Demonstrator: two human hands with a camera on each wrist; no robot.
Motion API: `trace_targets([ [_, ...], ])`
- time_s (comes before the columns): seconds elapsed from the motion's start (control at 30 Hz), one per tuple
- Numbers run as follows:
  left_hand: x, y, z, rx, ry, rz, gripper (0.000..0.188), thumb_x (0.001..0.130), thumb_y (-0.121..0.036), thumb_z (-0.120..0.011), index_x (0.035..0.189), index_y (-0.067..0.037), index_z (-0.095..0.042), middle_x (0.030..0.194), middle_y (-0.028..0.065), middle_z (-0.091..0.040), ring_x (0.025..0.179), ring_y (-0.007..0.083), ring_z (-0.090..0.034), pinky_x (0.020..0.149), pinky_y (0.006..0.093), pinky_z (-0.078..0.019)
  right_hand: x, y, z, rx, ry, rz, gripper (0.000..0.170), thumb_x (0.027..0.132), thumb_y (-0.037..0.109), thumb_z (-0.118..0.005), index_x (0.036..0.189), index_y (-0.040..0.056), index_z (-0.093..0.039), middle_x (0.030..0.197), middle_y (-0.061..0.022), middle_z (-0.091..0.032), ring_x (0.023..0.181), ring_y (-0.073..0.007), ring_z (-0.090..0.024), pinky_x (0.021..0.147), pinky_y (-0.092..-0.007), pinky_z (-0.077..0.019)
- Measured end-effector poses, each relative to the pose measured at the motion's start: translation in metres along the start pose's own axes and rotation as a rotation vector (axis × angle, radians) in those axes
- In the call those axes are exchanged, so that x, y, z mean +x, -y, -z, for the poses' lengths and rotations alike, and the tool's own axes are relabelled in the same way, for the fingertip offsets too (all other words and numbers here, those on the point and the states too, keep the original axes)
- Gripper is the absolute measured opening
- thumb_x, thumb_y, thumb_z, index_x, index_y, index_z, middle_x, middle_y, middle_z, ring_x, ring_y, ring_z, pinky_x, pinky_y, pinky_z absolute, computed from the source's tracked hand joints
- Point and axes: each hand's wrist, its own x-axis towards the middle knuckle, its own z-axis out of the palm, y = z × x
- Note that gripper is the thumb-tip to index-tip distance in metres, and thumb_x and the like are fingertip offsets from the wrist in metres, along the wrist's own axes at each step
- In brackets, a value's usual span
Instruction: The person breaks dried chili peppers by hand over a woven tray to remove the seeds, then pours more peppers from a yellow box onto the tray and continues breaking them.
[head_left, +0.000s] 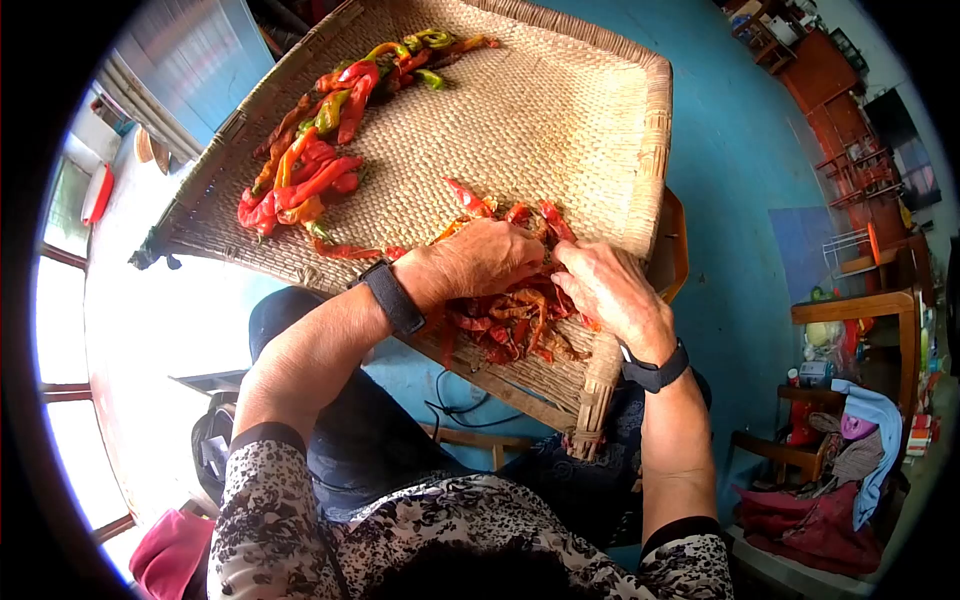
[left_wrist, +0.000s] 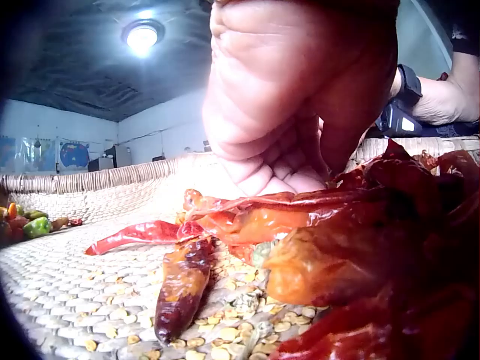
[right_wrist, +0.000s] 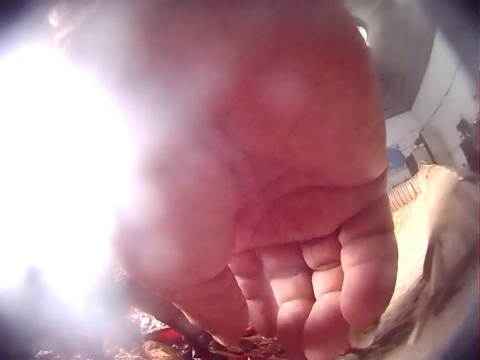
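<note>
– Centre frame, L hand [head_left: 485, 258] & R hand [head_left: 618, 292] close together over red peppers [head_left: 515, 322]; grip?
– Contact hidden, can't tell either; most peppers just below both, axes mixed, neither hand clearly nearer

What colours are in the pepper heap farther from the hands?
The pepper heap: red, orange and green, clearest in the head view.

Bare weave on the tray [head_left: 540, 120] leaves passage through the frame's upper centre — peppers [head_left: 328, 185] obstruct the upper left, while the left hand [head_left: 480, 258], right hand [head_left: 618, 292] and torn peppers [head_left: 520, 325] crowd the centre; the raised rim [head_left: 655, 140] bounds the right.
</note>
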Motion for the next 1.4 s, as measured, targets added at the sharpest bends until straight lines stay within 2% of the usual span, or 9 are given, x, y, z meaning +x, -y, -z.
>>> trace_targets([
  [0.07, 0.000, 0.002, -0.003, -0.006, -0.009, -0.021, 0.017, 0.091, -0.023, -0.058, 0.090, -0.006, -0.060, 0.079, 0.0125, -0.063, 0.072, 0.0328, -0.065, 0.063, 0.0414, -0.0529, -0.001, -0.002, -0.002, -0.020, -0.039, 0.048, 0.015, 0.086, 0.010, -0.062, 0.090, -0.0002, -0.052, 0.076, -0.0201, -0.054, 0.075, -0.0396, -0.053, 0.065, -0.0458, -0.0410],
  [0.57, 0.003, 0.005, -0.010, 0.063, 0.057, 0.016, 0.020, 0.091, -0.025, -0.058, 0.093, -0.007, -0.063, 0.081, 0.0112, -0.063, 0.074, 0.0305, -0.065, 0.065, 0.0401, -0.0528, -0.006, -0.002, -0.007, -0.015, -0.125, 0.102, 0.015, 0.087, 0.013, -0.062, 0.090, 0.0021, -0.052, 0.076, -0.0155, -0.051, 0.075, -0.0352, -0.051, 0.067, -0.0445, -0.0408],
  [0.7, 0.002, 0.007, -0.013, 0.009, -0.028, -0.044, 0.018, 0.090, -0.022, -0.056, 0.082, -0.006, -0.057, 0.076, 0.0118, -0.065, 0.071, 0.0310, -0.065, 0.061, 0.0408, -0.0530, -0.003, -0.003, -0.006, -0.033, -0.059, 0.079, 0.014, 0.087, 0.012, -0.062, 0.089, 0.0017, -0.053, 0.075, -0.0157, -0.051, 0.073, -0.0351, -0.052, 0.066, -0.0448, -0.0411],
  [0.77, 0.003, 0.007, -0.012, 0.026, 0.034, -0.015, 0.018, 0.091, -0.024, -0.057, 0.096, -0.008, -0.065, 0.082, 0.0108, -0.063, 0.075, 0.0303, -0.065, 0.066, 0.0397, -0.0529, -0.002, -0.001, -0.005, -0.009, -0.005, 0.051, 0.014, 0.087, 0.012, -0.062, 0.088, 0.0009, -0.053, 0.073, -0.0165, -0.051, 0.072, -0.0354, -0.052, 0.065, -0.0451, -0.0413],
  [0.87, 0.003, 0.005, -0.011, 0.038, 0.037, -0.018, 0.018, 0.091, -0.023, -0.057, 0.097, -0.008, -0.065, 0.082, 0.0107, -0.063, 0.075, 0.0302, -0.065, 0.066, 0.0394, -0.0529, -0.004, -0.003, -0.012, -0.020, -0.137, 0.149, 0.014, 0.086, 0.011, -0.063, 0.087, 0.0002, -0.053, 0.072, -0.0173, -0.051, 0.069, -0.0362, -0.052, 0.064, -0.0452, -0.0416],
  [1.0, 0.003, 0.003, -0.010, 0.053, 0.049, -0.008, 0.016, 0.090, -0.022, -0.058, 0.096, -0.008, -0.065, 0.082, 0.0107, -0.063, 0.075, 0.0303, -0.065, 0.066, 0.0394, -0.0529, -0.004, -0.006, -0.014, 0.006, -0.099, 0.123, 0.014, 0.086, 0.011, -0.063, 0.087, 0.0001, -0.054, 0.072, -0.0177, -0.051, 0.068, -0.0369, -0.052, 0.063, -0.0452, -0.0419],
  [1.07, 0.003, 0.003, -0.009, 0.035, 0.057, -0.016, 0.015, 0.090, -0.020, -0.058, 0.096, -0.008, -0.065, 0.082, 0.0109, -0.063, 0.074, 0.0307, -0.064, 0.067, 0.0398, -0.0529, -0.004, -0.008, -0.018, -0.019, -0.193, 0.203, 0.014, 0.086, 0.011, -0.063, 0.086, 0.0001, -0.054, 0.071, -0.0180, -0.051, 0.067, -0.0377, -0.052, 0.062, -0.0455, -0.0419],
  [1.17, 0.002, 0.000, -0.008, 0.037, 0.046, -0.006, 0.015, 0.089, -0.019, -0.059, 0.097, -0.008, -0.064, 0.083, 0.0110, -0.063, 0.075, 0.0316, -0.064, 0.067, 0.0404, -0.0527, -0.003, -0.007, -0.014, -0.007, -0.108, 0.156, 0.014, 0.085, 0.011, -0.063, 0.086, 0.0004, -0.053, 0.074, -0.0178, -0.052, 0.071, -0.0376, -0.052, 0.064, -0.0455, -0.0418],
  [1.4, 0.002, 0.002, -0.009, 0.006, 0.035, -0.014, 0.014, 0.089, -0.019, -0.059, 0.096, -0.008, -0.064, 0.083, 0.0114, -0.062, 0.075, 0.0324, -0.064, 0.066, 0.0410, -0.0525, -0.003, -0.005, -0.015, -0.022, -0.130, 0.167, 0.013, 0.083, 0.008, -0.064, 0.084, -0.0002, -0.053, 0.074, -0.0191, -0.053, 0.073, -0.0386, -0.053, 0.064, -0.0457, -0.0420],
])
